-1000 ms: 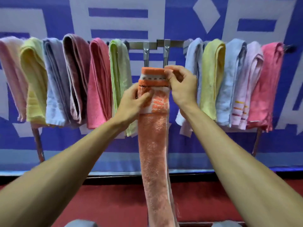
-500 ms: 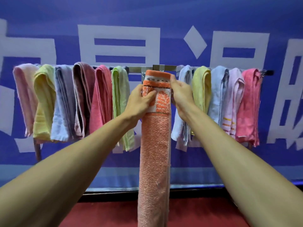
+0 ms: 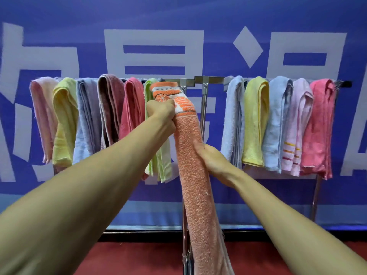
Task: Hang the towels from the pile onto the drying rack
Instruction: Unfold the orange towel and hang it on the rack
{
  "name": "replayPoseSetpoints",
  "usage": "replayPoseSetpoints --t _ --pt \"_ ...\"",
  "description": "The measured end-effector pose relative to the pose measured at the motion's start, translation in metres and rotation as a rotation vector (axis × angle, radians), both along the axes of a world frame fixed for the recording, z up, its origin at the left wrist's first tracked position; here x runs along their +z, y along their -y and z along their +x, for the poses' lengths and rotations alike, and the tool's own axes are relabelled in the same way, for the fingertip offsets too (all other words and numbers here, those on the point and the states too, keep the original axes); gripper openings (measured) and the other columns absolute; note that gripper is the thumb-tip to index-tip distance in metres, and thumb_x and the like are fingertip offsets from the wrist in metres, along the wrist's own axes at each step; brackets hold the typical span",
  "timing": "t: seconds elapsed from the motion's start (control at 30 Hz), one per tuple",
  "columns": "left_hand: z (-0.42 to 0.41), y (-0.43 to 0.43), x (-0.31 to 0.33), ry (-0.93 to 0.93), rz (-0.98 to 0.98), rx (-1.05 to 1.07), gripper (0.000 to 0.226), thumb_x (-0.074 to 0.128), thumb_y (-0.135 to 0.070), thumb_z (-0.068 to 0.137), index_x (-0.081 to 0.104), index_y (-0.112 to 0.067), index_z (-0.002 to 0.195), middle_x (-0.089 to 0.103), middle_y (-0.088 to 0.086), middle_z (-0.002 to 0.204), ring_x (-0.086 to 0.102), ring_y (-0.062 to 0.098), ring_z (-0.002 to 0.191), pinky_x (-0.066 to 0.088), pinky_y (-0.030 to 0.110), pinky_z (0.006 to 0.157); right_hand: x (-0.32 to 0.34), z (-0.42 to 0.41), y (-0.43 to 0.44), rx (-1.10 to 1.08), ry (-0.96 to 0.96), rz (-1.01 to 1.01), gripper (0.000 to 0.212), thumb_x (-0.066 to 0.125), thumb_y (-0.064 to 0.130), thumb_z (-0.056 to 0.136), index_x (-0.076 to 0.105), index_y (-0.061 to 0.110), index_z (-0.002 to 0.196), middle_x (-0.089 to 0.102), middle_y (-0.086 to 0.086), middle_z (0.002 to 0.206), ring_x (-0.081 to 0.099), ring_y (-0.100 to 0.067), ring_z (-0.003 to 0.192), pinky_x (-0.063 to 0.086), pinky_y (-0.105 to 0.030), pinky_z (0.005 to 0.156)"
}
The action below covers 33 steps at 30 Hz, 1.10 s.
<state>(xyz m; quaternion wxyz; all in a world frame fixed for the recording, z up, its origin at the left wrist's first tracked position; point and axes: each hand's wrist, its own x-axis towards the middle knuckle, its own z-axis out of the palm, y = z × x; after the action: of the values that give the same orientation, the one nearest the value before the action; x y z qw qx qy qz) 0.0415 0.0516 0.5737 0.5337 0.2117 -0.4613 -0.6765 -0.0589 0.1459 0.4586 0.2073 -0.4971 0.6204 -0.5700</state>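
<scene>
orange towel point(image 3: 195, 175) is draped over the top bar of the drying rack point(image 3: 214, 79), centre of frame. its patterned white-and-orange end is folded over the bar and the long front part hangs down, slanting right, to the bottom edge. left hand point(image 3: 161, 110) is a closed fist gripping the towel just under the bar, right beside the light green towel point(image 3: 162, 161). right hand point(image 3: 212, 159) is lower, mid frame, thumb on the towel's front edge and fingers wrapped behind, holding the hanging part. six towels hang on the left half of the bar: pale pink point(image 3: 42, 116), yellow point(image 3: 64, 120), grey-blue point(image 3: 87, 116), mauve point(image 3: 110, 108), deep pink point(image 3: 132, 108), then the green. five more hang on the right half point(image 3: 278, 124). blue banner point(image 3: 198, 16) with white characters behind, red floor point(image 3: 139, 259) at the bottom.
</scene>
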Motion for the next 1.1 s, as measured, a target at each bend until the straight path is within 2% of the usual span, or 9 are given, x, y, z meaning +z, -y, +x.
replayPoseSetpoints --t 0.17,0.23,0.3,0.37,0.53,0.67,0.8,0.97,1.1 --pt "0.001 0.018 -0.008 0.004 0.092 0.124 0.027 0.060 -0.006 0.091 0.055 0.001 0.116 0.063 0.014 0.113 0.062 0.020 0.087 0.056 0.030 0.060 -0.012 -0.009 -0.003 -0.070 -0.229 0.023 0.036 0.053 0.033 0.097 0.064 0.000 0.104 0.071 -0.009 0.100 0.067 -0.020 0.089 0.052 -0.039 0.086" --pt "0.004 0.023 -0.016 -0.002 0.147 0.067 0.038 0.048 -0.012 0.099 0.045 -0.002 0.135 0.054 0.012 0.132 0.054 0.015 0.093 0.044 0.015 0.042 -0.016 -0.010 -0.002 -0.082 -0.277 0.066 0.043 0.052 0.035 0.097 0.063 -0.007 0.097 0.065 -0.008 0.088 0.058 -0.019 0.079 0.048 -0.041 0.079" --pt "0.000 0.038 -0.027 -0.041 0.217 0.073 0.037 0.042 -0.009 0.100 0.043 -0.002 0.137 0.052 0.013 0.136 0.056 0.019 0.107 0.051 0.012 0.054 -0.017 -0.010 0.002 -0.093 -0.239 0.051 0.047 0.054 0.035 0.095 0.061 -0.011 0.094 0.058 -0.007 0.080 0.051 -0.017 0.073 0.041 -0.035 0.071" --pt "-0.005 0.051 -0.040 -0.086 0.362 0.114 0.032 0.044 -0.007 0.094 0.053 -0.007 0.124 0.060 0.011 0.124 0.062 0.024 0.100 0.056 0.029 0.074 -0.013 -0.011 0.006 -0.133 -0.157 -0.011 0.039 0.058 0.030 0.095 0.066 -0.007 0.084 0.059 -0.004 0.072 0.053 -0.010 0.064 0.041 -0.024 0.062" --pt "-0.014 0.057 -0.107 -0.095 0.357 -0.323 0.049 0.035 -0.028 0.095 0.051 -0.010 0.052 0.055 0.006 0.052 0.054 0.018 0.044 0.045 0.024 0.049 0.003 -0.014 0.028 -0.257 -0.065 -0.141 0.022 0.066 0.031 0.090 0.074 0.012 0.082 0.070 0.003 0.074 0.061 -0.006 0.068 0.050 -0.026 0.065" --pt "-0.019 0.065 -0.164 0.202 0.165 -0.576 0.036 0.044 -0.045 0.091 0.062 -0.017 0.076 0.059 0.003 0.066 0.054 0.019 0.060 0.044 0.027 0.060 0.014 -0.018 0.047 -0.357 0.039 -0.180 0.019 0.071 0.030 0.086 0.072 0.015 0.074 0.071 0.000 0.078 0.062 -0.014 0.077 0.053 -0.037 0.077" --pt "-0.012 0.040 -0.188 0.223 -0.004 -0.641 0.074 0.023 -0.073 0.088 0.066 -0.020 0.116 0.071 0.007 0.111 0.067 0.024 0.103 0.053 0.038 0.084 0.019 -0.029 0.058 -0.466 0.187 -0.187 0.029 0.075 0.028 0.082 0.066 0.005 0.067 0.064 -0.004 0.074 0.057 -0.014 0.069 0.050 -0.035 0.064" --pt "-0.006 0.016 -0.207 0.310 -0.189 -0.526 0.048 0.083 -0.038 0.064 0.069 -0.014 0.103 0.074 0.004 0.101 0.069 0.017 0.090 0.055 0.030 0.079 0.017 -0.048 0.061 -0.566 0.489 -0.246 0.034 0.080 0.020 0.073 0.066 -0.001 0.096 0.071 -0.017 0.097 0.070 -0.027 0.081 0.059 -0.048 0.076" --pt "-0.017 0.004 -0.229 0.400 -0.230 -0.411 0.036 0.086 -0.012 0.062 0.071 -0.011 0.095 0.075 0.005 0.093 0.069 0.013 0.080 0.055 0.023 0.068 0.024 -0.054 0.052 -0.585 0.593 -0.337 0.036 0.080 0.018 0.075 0.062 -0.001 0.100 0.069 -0.017 0.100 0.069 -0.027 0.083 0.059 -0.049 0.077"
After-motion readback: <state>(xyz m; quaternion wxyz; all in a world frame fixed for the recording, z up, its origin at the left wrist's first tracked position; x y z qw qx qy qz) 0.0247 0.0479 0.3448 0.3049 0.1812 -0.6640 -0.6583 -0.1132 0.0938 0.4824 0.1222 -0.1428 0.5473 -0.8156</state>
